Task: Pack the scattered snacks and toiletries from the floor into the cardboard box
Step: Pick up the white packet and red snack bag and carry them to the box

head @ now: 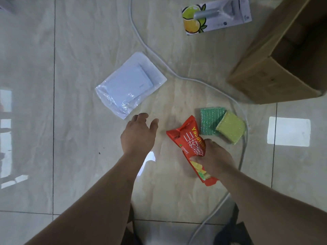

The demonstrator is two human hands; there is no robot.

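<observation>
My right hand (215, 157) grips a red crisps bag (187, 142) around its lower half, low over the tiled floor. My left hand (138, 134) hovers open to the left of the bag, fingers relaxed, holding nothing. Just beyond its fingertips lies a white packet in clear plastic (130, 84). To the right of the bag sit a green scouring pad (209, 120) and a yellow sponge (231, 127), overlapping. A carded item with lemon pictures (215, 15) lies at the far top. The open cardboard box (276, 71) stands at the upper right.
A pale cable (192, 79) curves across the floor from the top, past the sponges and down towards me. Bright window reflections (288, 130) lie on the glossy tiles at the right and left.
</observation>
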